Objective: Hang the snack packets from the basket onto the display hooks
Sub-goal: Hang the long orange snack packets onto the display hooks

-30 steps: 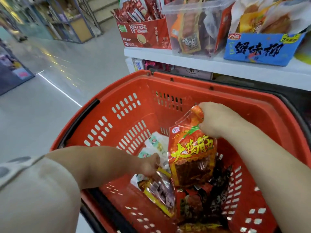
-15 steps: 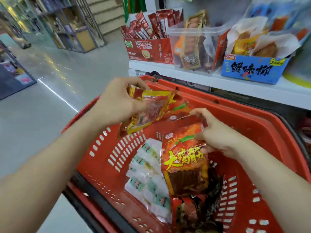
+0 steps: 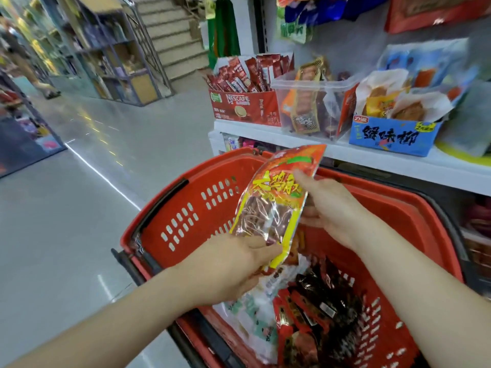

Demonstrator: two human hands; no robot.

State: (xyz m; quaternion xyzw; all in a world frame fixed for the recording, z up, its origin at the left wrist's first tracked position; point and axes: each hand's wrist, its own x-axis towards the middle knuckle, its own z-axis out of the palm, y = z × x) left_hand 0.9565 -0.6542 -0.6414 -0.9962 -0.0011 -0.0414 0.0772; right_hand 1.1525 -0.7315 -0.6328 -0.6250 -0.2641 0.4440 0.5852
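The snack packet (image 3: 268,208) between the left hand (image 3: 228,269) and right hand (image 3: 329,208) is glossy, crinkled plastic film with a clear window. Below both hands, the basket (image 3: 186,216) is hard red plastic with a dull sheen. The dark packets (image 3: 326,301) in it are shiny, wrinkled film. Beyond the hands, a clear plastic bin (image 3: 313,102) and a printed cardboard box (image 3: 244,107) sit on a smooth white shelf (image 3: 372,158). Left of the hands, the grey floor (image 3: 79,181) is polished and reflective.
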